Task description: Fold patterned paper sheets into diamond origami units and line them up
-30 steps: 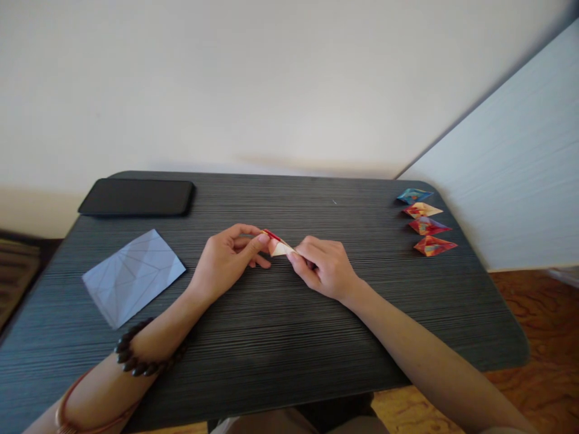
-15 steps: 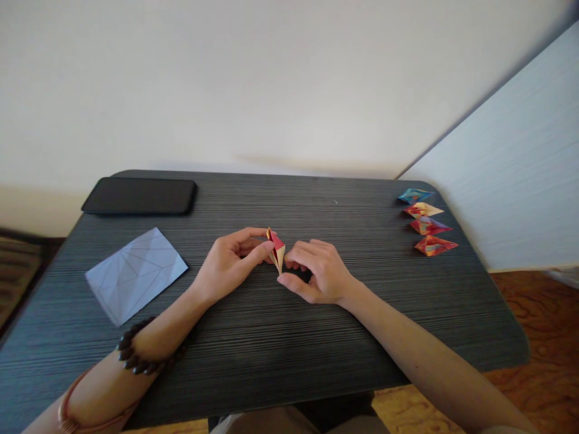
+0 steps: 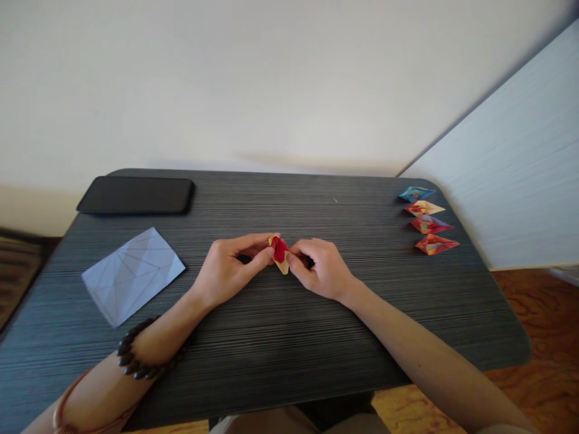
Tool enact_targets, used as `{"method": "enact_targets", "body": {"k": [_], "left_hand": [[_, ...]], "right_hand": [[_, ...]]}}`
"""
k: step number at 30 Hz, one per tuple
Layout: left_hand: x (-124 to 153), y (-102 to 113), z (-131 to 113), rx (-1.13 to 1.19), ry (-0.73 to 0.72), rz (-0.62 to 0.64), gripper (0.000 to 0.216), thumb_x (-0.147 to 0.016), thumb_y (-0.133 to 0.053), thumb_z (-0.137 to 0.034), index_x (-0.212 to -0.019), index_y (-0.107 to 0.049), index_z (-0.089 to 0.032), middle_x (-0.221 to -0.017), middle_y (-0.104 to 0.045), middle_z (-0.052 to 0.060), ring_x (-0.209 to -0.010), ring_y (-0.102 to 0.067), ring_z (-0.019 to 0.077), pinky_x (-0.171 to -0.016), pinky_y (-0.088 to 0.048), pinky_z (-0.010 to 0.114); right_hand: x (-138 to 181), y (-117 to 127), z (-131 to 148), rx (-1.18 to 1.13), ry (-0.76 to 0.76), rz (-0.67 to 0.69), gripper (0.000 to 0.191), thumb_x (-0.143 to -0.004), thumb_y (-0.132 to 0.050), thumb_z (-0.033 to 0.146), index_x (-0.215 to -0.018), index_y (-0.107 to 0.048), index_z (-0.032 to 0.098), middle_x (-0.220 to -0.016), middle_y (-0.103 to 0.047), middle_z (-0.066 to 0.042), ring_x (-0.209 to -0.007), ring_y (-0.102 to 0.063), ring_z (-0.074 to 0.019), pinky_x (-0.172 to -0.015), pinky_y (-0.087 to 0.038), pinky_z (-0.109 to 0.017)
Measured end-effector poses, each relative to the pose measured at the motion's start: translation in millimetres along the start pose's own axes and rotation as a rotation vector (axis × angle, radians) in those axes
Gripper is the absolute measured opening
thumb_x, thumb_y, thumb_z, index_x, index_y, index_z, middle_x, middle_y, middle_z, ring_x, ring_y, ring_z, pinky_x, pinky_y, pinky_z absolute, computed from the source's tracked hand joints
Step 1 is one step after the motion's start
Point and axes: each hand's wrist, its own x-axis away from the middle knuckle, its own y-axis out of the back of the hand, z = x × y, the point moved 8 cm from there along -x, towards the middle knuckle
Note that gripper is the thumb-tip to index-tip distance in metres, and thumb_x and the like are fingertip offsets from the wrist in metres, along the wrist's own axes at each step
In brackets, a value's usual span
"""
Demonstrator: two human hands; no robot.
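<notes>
Between my hands, just above the middle of the dark table point(image 3: 262, 337), is a small red and cream folded paper piece point(image 3: 281, 252). Its top is spread a little, showing a red inside. My left hand point(image 3: 233, 262) pinches its left side between thumb and fingers. From the right, my right hand point(image 3: 320, 266) grips the other side with thumb and forefinger. Parts of the paper are hidden behind the fingertips.
A black phone point(image 3: 136, 195) lies at the back left. In front of it rests a creased pale paper sheet point(image 3: 134, 274). Several folded paper pieces line the right side, among them a blue one point(image 3: 415, 193) and a red-orange one point(image 3: 436, 244). A wall point(image 3: 271, 84) stands behind the table.
My right thumb and forefinger have closed on the folded paper. The paper has turned and opened, and more of its red inside shows.
</notes>
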Motion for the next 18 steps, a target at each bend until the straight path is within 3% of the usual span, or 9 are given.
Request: {"method": "enact_targets", "body": {"k": [8, 18], "left_hand": [[2.3, 3.2, -17.3, -0.312, -0.201, -0.128, 0.03, -0.083, -0.056, -0.031, -0.11, -0.065, -0.02, -0.094, -0.069, 0.003, -0.07, -0.062, 0.0119, -0.059, -0.049, 0.021], [0.4, -3.0, -5.8, -0.438, -0.033, -0.104, 0.023, -0.08, -0.055, -0.028, -0.099, -0.064, -0.02, -0.062, -0.064, -0.004, -0.054, -0.057, 0.011, -0.057, -0.044, 0.023]], "right_hand": [[1.7, 2.4, 2.9, 0.05, 0.042, -0.084, 0.02, -0.085, -0.051, 0.025, -0.07, -0.059, 0.016, -0.059, -0.058, 0.002, -0.053, -0.048, -0.0087, -0.057, -0.036, -0.022], [3.7, -6.1, 17.8, 0.254, 0.188, -0.112, 0.019, -0.086, -0.047, 0.021, -0.072, -0.061, 0.017, -0.063, -0.061, 0.001, -0.054, -0.051, -0.0096, -0.06, -0.037, -0.024]]}}
